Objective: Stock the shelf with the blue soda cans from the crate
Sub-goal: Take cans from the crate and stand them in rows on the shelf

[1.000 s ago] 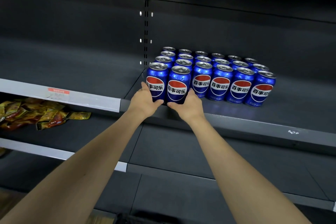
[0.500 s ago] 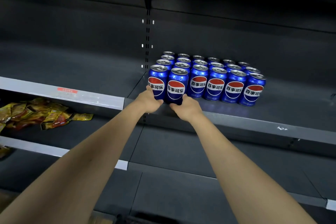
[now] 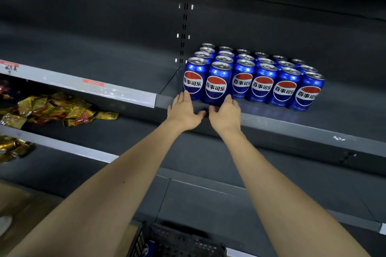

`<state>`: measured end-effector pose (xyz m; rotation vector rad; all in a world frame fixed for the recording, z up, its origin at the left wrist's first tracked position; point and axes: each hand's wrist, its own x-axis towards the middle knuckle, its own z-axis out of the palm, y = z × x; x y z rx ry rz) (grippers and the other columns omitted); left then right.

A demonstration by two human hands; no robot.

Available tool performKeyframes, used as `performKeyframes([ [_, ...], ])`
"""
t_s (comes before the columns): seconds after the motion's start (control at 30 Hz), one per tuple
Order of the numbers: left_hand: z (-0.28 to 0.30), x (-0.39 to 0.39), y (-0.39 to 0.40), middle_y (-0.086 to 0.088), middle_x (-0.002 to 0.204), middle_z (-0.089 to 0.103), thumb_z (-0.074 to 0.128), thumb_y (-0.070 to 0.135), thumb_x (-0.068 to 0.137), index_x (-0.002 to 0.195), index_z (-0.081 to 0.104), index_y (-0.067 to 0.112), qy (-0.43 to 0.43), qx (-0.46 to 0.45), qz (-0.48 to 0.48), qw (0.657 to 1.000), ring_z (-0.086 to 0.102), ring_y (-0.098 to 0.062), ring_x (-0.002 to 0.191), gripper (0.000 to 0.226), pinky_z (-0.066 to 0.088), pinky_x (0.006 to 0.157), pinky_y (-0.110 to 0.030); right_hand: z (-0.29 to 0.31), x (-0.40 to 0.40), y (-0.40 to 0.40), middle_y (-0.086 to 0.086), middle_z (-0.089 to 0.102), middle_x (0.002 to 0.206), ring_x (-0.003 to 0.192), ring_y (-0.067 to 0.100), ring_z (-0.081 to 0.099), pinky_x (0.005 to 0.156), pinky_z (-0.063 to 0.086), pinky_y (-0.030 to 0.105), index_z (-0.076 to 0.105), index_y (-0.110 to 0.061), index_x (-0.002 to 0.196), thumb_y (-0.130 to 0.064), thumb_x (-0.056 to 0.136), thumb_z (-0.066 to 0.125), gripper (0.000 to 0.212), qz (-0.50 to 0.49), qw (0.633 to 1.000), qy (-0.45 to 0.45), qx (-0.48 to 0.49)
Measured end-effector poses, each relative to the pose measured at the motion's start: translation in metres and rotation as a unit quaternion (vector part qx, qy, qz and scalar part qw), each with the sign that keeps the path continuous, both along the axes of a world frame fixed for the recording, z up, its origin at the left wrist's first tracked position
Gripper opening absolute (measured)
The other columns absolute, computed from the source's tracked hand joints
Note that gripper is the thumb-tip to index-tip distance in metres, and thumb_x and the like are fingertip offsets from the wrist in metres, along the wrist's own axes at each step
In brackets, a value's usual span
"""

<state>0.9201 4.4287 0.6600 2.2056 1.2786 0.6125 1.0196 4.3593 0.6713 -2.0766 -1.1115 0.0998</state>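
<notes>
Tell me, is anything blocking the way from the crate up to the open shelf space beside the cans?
Nothing visible does. The crate sits low, below both arms. The shelf right of the cans is bare, and both open hands, left hand and right hand, hold nothing.

Blue soda cans point(image 3: 253, 77) stand upright in a tight block on the dark shelf point(image 3: 292, 125), six across the front row, more rows behind, block's left side near the shelf's left end by the slotted upright point(image 3: 183, 27). Both hands are flat and relaxed, holding nothing. Left hand point(image 3: 184, 111) fingertips touch the base of the front-left can point(image 3: 193, 79); right hand point(image 3: 226, 113) fingertips touch the base of the second can point(image 3: 217, 83). Thumbs nearly meet over the shelf's front edge. Yellow snack packets point(image 3: 60, 110) lie on the lower shelf at left (labels unreadable). Black crate point(image 3: 177, 242) at bottom edge, a blue can partly visible inside.
</notes>
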Motion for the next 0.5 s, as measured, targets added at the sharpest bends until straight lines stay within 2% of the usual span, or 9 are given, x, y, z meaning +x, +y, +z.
performKeyframes([
  [0.07,-0.018,-0.01,-0.021,-0.005,0.158,0.012,0.056,0.041,0.089,0.15,0.006,0.009,-0.009,0.026,0.016,0.999,0.011,-0.022,0.145,0.086,0.017,0.117,-0.042,-0.024,-0.018,-0.015,0.017,0.041,0.141,0.132,0.028,0.035,0.106,0.028,0.025,0.035,-0.001,0.141,-0.013,0.093,0.054,0.053,-0.001,0.995,-0.022,0.099],
  [0.13,-0.048,-0.022,-0.04,-0.004,0.158,0.013,0.055,0.037,0.091,0.151,0.005,0.009,-0.035,-0.002,0.03,0.999,0.012,-0.022,0.144,0.083,0.018,0.117,-0.039,-0.06,-0.036,-0.033,0.016,0.039,0.143,0.135,0.025,0.032,0.108,0.022,0.019,0.034,-0.002,0.143,-0.01,0.093,0.051,0.053,0.04,0.991,-0.031,0.127],
  [0.27,-0.132,-0.053,-0.076,-0.006,0.157,0.016,0.054,0.035,0.093,0.15,0.009,0.006,-0.004,-0.105,0.06,0.993,0.015,-0.022,0.144,0.078,0.019,0.115,-0.034,-0.151,-0.051,-0.074,0.011,0.032,0.149,0.138,0.021,0.026,0.11,0.026,0.026,0.026,-0.007,0.147,-0.013,0.096,0.047,0.055,0.117,0.993,-0.013,-0.026],
  [0.33,-0.17,-0.068,-0.092,-0.008,0.155,0.023,0.054,0.034,0.093,0.15,0.015,0.007,0.003,-0.149,0.088,0.985,0.02,-0.023,0.143,0.074,0.023,0.115,-0.036,-0.191,-0.051,-0.093,0.009,0.03,0.151,0.14,0.021,0.024,0.111,0.027,0.029,0.025,-0.007,0.148,-0.015,0.097,0.045,0.055,0.132,0.986,-0.002,-0.1],
  [0.43,-0.222,-0.086,-0.114,-0.008,0.152,0.029,0.053,0.034,0.092,0.149,0.021,0.007,0.026,-0.187,0.114,0.975,0.025,-0.026,0.14,0.07,0.029,0.112,-0.04,-0.242,-0.05,-0.119,0.008,0.027,0.153,0.142,0.022,0.021,0.111,0.028,0.029,0.023,-0.006,0.148,-0.019,0.097,0.046,0.057,0.162,0.968,0.009,-0.192],
  [0.5,-0.256,-0.093,-0.127,-0.015,0.142,0.043,0.053,0.034,0.087,0.141,0.035,0.004,0.039,-0.187,0.115,0.975,0.038,-0.033,0.132,0.065,0.036,0.105,-0.041,-0.274,-0.048,-0.139,0.008,0.027,0.153,0.143,0.022,0.019,0.114,0.024,0.028,0.023,-0.006,0.149,-0.022,0.097,0.048,0.06,0.181,0.951,0.004,-0.252],
])
